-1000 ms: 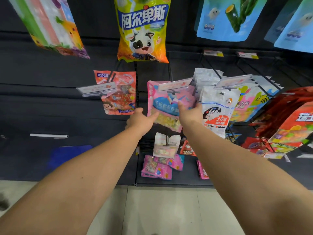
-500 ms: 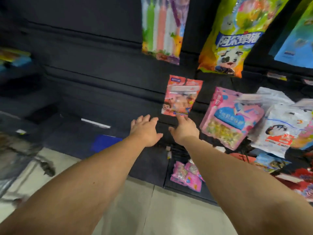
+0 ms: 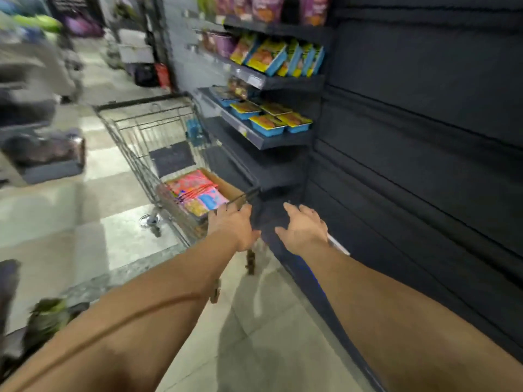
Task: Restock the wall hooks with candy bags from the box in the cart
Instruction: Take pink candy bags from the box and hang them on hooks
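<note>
Shop aisle with a pale tiled floor and a dark slatted wall panel on the right side of the view. We take the wire cart as our landmark; it stands on the floor just beside the dark shelving. Inside the cart, at its near end, we note a cardboard box holding candy bags in pink, red and blue print, lying flat in a stack. Beyond the cart, on the shelving, we see blue trays with yellow labels and, one level higher, upright yellow and blue packs.

Both arms reach forward towards the near end of the cart. We record the left hand at the cart's near rim, just beside the box; its grip looks loose, and it appears to hold nothing, though the fingertips are blurred against the wire. We record the right hand to the right of the cart, in front of the wall panel's base, fingers spread and relaxed, grip wide and holding nothing. Left of the cart the view is too blurred to identify goods.
</note>
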Demonstrator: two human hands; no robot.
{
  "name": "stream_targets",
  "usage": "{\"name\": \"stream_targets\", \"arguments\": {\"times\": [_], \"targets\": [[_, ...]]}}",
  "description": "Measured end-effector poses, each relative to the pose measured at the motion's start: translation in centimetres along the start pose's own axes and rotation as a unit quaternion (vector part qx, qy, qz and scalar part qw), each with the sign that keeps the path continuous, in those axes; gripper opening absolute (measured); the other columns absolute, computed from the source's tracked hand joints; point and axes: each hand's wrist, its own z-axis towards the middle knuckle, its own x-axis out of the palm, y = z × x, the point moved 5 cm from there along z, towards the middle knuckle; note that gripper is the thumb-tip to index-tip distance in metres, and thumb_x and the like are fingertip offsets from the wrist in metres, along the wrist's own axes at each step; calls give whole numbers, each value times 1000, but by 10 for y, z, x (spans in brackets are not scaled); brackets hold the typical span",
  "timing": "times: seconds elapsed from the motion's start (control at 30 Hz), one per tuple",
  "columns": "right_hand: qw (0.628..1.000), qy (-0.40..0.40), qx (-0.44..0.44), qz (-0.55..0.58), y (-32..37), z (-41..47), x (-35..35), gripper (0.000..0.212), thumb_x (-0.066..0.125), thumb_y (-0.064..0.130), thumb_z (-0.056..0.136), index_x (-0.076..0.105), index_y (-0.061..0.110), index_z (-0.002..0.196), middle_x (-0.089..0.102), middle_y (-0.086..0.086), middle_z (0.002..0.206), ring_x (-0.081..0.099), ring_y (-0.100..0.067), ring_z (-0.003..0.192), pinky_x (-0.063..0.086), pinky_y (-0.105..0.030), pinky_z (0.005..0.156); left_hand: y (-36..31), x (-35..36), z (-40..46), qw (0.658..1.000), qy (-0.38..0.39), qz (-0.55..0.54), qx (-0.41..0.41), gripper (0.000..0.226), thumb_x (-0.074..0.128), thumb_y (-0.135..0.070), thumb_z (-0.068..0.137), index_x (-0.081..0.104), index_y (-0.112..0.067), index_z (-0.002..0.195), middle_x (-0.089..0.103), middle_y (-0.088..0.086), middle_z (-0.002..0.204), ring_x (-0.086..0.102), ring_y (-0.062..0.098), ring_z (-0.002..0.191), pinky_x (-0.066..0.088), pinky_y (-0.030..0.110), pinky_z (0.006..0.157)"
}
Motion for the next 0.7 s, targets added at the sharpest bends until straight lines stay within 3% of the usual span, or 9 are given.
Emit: {"name": "stream_targets", "arguments": {"times": [0.3, 0.57, 0.7], "targets": [[991, 41, -124, -19, 137, 104, 68, 66, 59, 46, 90, 33, 34, 149, 41, -3, 149, 35, -26, 139, 32, -41, 113, 165, 5, 52, 986, -20, -27, -162, 71, 54, -55, 92, 30, -26, 152, 36, 10, 157, 30, 35, 146, 26, 51, 119], [989, 70, -124, -25, 163, 249, 80, 61, 63, 44, 87, 41, 33, 143, 51, -5, 134, 48, -27, 127, 40, -35, 102, 225, 3, 173, 978, 3, -36, -208, 76, 56, -62, 88, 33, -28, 151, 42, 10, 153, 35, 36, 142, 30, 50, 116], [987, 85, -132, -43, 171, 315, 80, 60, 64, 39, 90, 41, 31, 144, 51, -6, 138, 50, -28, 126, 43, -36, 98, 236, 0, 235, 976, 6, -48, -210, 74, 58, -61, 88, 35, -27, 150, 44, 10, 151, 37, 35, 141, 32, 47, 115]]}}
